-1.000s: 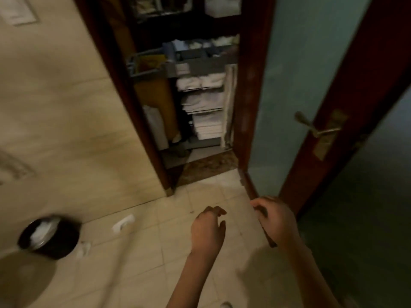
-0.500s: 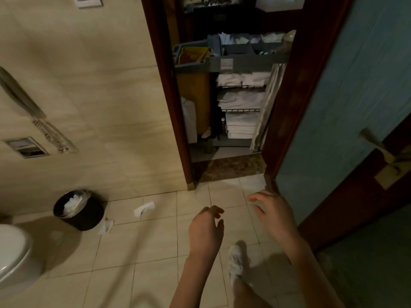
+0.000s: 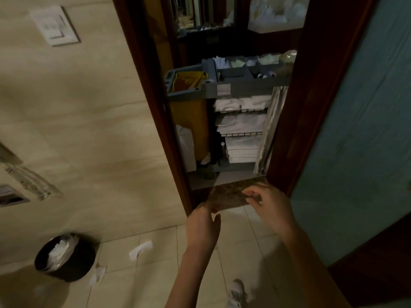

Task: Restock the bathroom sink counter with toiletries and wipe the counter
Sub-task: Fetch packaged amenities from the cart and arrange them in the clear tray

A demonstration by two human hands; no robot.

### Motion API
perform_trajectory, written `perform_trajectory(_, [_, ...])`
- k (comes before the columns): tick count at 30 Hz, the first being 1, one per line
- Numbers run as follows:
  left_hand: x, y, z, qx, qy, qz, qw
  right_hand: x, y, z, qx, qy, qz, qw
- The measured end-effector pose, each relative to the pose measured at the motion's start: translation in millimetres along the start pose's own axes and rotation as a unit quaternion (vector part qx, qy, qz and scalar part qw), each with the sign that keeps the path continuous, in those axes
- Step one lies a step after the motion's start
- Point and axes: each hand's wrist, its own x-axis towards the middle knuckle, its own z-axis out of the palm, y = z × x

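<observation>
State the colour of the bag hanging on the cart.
The bag is yellow, shown in the head view, the only one.

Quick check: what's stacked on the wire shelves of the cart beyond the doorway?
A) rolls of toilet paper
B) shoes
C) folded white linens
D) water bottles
C: folded white linens fill the wire shelves under the grey top tray of the cart.

Cart (image 3: 244, 86) parked behind the doorway (image 3: 153, 103), towels (image 3: 241, 123) stacked on its shelves, bin (image 3: 66, 258) set on the floor (image 3: 155, 278) at left, paper scraps (image 3: 140, 250) strewn right of it
</observation>
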Motion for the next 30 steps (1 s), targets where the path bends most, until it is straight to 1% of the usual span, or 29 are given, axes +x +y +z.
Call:
perform_trajectory(6, [102.4,6.5,-6.4,0.009,0.017,0.041,0.999,100.5,14.4,-16.1,-0.01,0.06,0.0,0.998])
perform_trajectory(10, [150.2,-2.0,0.8,-0.01,0.027,0.03,0.999,145.5,29.2,-5.8,-0.002,0.053,0.008,0.999])
perform_trajectory(13, [174.0,-9.0,15.5,0.006,-0.005,0.016,1.0,167.7,41.1,8.6,-0.005,0.028,0.025,0.999])
perform_trajectory(17, [204.1,-9.1,34.6,-0.01,-0.032,0.004,0.999,188.0,54.9,15.8,0.018,0.017,0.049,0.998])
perform_trajectory(21, [253.0,-2.1,50.0,-0.026,-0.08,0.009,0.996,219.5,72.8,19.9,0.014,0.011,0.085,0.996])
perform_trajectory(23, [284.6,-1.2,60.8,-0.017,-0.088,0.037,0.995,240.1,81.5,22.2,0.006,0.01,0.104,0.994])
perform_trajectory(25, [317.2,2.6,66.8,-0.009,-0.077,0.076,0.994,270.0,88.4,24.0,-0.001,0.007,0.121,0.993])
perform_trajectory(26, [335.8,2.9,71.6,-0.016,-0.041,0.095,0.994,287.5,90.5,25.1,-0.004,0.007,0.131,0.991])
perform_trajectory(27, [356.7,1.0,78.2,-0.034,-0.012,0.1,0.994,307.6,92.2,25.7,-0.011,0.011,0.138,0.99])
perform_trajectory(29, [399.6,2.4,85.0,-0.042,0.0,0.117,0.992,351.2,94.2,24.1,-0.019,0.023,0.135,0.99])
perform_trajectory(30, [423.4,4.4,86.4,-0.049,0.014,0.113,0.992,373.9,94.9,23.3,-0.012,0.032,0.131,0.991])
